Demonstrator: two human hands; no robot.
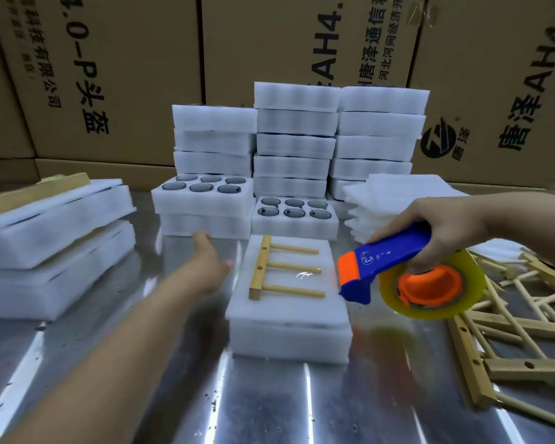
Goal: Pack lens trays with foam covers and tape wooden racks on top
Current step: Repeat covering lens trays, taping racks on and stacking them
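Left grip (205,262) hovers apart beside covered tray (289,338); right grip (446,219) clamps tape dispenser (394,267); rack (282,270) seems part-taped, trays (293,216) behind lie uncovered.

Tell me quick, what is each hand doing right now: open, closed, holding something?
Left hand: open, fingers straight, holding nothing.
Right hand: grips the tape dispenser.

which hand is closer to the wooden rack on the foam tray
Left. The left hand is just left of the wooden rack; the right hand is farther off to its right, gripping the tape dispenser.
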